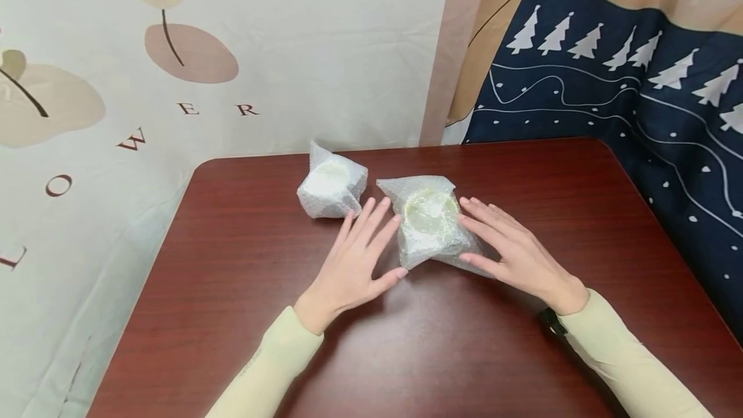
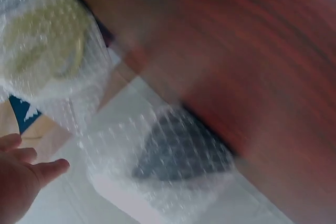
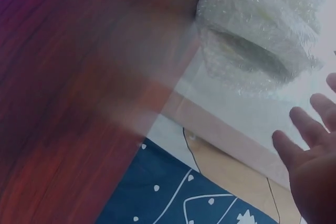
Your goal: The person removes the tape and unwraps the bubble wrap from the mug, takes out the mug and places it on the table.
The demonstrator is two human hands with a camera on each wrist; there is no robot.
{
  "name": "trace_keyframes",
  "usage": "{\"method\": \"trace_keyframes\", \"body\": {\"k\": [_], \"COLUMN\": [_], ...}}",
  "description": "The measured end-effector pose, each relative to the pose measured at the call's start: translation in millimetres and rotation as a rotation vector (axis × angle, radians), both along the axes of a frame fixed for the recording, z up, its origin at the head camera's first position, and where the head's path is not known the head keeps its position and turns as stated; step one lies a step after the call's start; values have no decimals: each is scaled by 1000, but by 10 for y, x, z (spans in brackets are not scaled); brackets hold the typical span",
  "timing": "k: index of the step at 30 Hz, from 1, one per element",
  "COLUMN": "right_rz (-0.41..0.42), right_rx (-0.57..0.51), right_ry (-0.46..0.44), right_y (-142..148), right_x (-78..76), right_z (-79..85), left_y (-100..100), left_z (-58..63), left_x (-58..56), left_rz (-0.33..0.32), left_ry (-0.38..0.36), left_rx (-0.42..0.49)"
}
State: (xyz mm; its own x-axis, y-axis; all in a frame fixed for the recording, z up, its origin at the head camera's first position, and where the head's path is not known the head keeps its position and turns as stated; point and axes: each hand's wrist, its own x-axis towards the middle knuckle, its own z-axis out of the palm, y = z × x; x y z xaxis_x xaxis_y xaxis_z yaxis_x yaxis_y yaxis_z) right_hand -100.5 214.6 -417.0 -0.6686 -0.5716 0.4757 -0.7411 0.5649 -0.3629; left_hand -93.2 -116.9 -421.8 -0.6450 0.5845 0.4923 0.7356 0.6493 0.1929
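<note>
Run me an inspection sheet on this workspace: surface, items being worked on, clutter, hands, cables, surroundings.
Surface: reddish-brown wood-grain table, rounded far corners.
Job's things: two bubble-wrapped parcels; the left parcel shows something dark inside from the left wrist view, the right parcel something yellowish.
Clutter: nothing seen.
Hands: left hand and right hand open, fingers extended, either side of the right parcel; contact cannot be confirmed.
Cables: nothing seen.
Surroundings: pale hanging with printed letters behind; navy hanging with white trees at the right.
</note>
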Motion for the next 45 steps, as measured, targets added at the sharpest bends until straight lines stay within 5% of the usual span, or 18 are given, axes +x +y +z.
{"method": "trace_keyframes", "body": {"k": [9, 19, 25, 45], "right_rz": [110, 140, 150, 87], "right_rx": [-57, -54, -75, -77], "right_ry": [79, 110, 158, 54], "right_y": [-60, -140, -179, -266], "right_x": [-36, -47, -66, -13], "right_z": [33, 45, 36, 84], "left_y": [171, 190, 181, 203], "left_z": [-16, -47, -61, -126], "left_x": [-92, -140, -186, -248], "left_rz": [-222, -223, -260, -319], "left_ry": [149, 123, 115, 76], "left_rx": [-32, -85, -36, 96]}}
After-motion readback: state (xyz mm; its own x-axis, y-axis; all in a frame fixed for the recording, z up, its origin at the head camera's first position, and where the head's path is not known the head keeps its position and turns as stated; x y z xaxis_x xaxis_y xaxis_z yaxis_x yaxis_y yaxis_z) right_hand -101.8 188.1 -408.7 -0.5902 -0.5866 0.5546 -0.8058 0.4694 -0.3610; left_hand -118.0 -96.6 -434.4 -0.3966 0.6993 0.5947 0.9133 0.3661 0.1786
